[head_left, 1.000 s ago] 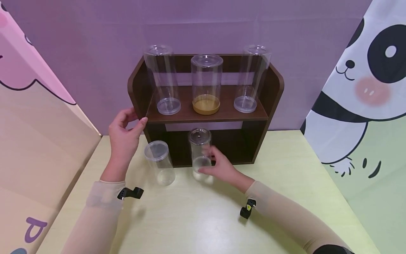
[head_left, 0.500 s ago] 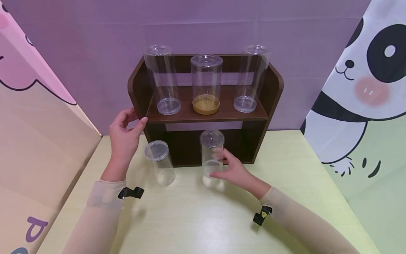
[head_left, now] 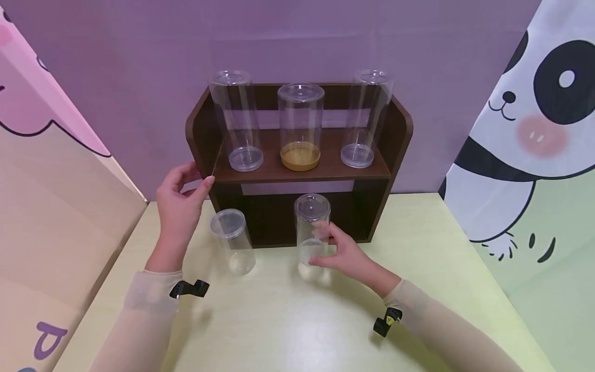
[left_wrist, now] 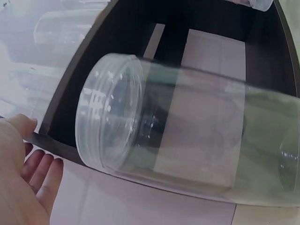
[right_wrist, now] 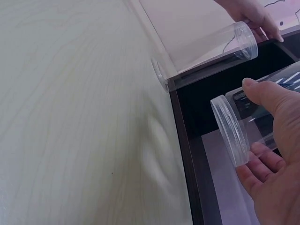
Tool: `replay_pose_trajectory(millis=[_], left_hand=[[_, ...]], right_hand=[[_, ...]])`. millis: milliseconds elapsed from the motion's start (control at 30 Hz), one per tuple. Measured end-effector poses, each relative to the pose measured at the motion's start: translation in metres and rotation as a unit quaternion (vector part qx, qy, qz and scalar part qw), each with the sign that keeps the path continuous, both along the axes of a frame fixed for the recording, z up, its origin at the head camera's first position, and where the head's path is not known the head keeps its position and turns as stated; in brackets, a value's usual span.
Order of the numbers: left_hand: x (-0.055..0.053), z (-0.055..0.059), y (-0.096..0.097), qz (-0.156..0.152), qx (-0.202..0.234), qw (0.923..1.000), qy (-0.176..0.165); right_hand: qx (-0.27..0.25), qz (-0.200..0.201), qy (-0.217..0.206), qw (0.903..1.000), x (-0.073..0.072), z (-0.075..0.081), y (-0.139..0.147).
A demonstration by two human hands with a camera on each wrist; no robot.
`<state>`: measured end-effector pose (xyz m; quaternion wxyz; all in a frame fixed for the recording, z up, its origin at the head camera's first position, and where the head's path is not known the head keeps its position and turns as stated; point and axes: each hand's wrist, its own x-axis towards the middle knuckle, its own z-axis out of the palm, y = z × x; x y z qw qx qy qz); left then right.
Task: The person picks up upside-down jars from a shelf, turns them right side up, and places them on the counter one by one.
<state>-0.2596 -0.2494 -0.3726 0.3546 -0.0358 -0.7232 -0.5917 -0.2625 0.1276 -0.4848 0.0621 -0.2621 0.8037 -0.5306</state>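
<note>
My right hand (head_left: 348, 258) holds a clear plastic jar (head_left: 312, 227) in front of the lower shelf compartment, thumb on the near side and fingers behind. In the right wrist view its translucent lid (right_wrist: 230, 130) faces downward, so the jar is upside down. My left hand (head_left: 181, 201) grips the left side panel of the dark brown shelf (head_left: 304, 179), thumb at the front edge and fingers outside. Just right of that hand, a second clear jar (head_left: 239, 248) stands on the table, its lid (left_wrist: 110, 112) on top.
On the upper shelf stand three clear jars upside down: left (head_left: 237, 119), middle with a gold lid (head_left: 300, 156), and right (head_left: 364, 119). Pale wood table (head_left: 279, 320) lies in front. A purple backdrop (head_left: 297, 41) hangs behind, with cartoon panels (head_left: 534, 129) on both sides.
The right hand has carried its jar a little to the right, then slowed almost to a stop. My left hand keeps its place on the shelf's side.
</note>
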Motion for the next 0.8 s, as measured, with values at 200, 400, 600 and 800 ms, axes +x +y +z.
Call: replay_pose_trajectory(millis=[200, 400, 600, 800], left_hand=[[0.016, 0.006, 0.007, 0.001, 0.019, 0.9997, 0.017], [0.038, 0.012, 0.024, -0.030, 0.007, 0.9992, 0.026], [0.047, 0.012, 0.049, -0.127, -0.038, 0.9911, -0.013], [0.049, 0.010, 0.076, -0.222, -0.109, 0.9669, -0.063]], right_hand=[[-0.002, 0.006, 0.014, 0.9999, 0.004, 0.001, 0.000], [-0.004, 0.011, 0.006, 0.9999, 0.006, 0.005, -0.001], [-0.003, 0.012, -0.008, 0.9999, 0.011, 0.006, -0.005], [0.000, 0.027, 0.000, 0.9996, 0.014, 0.009, -0.012]])
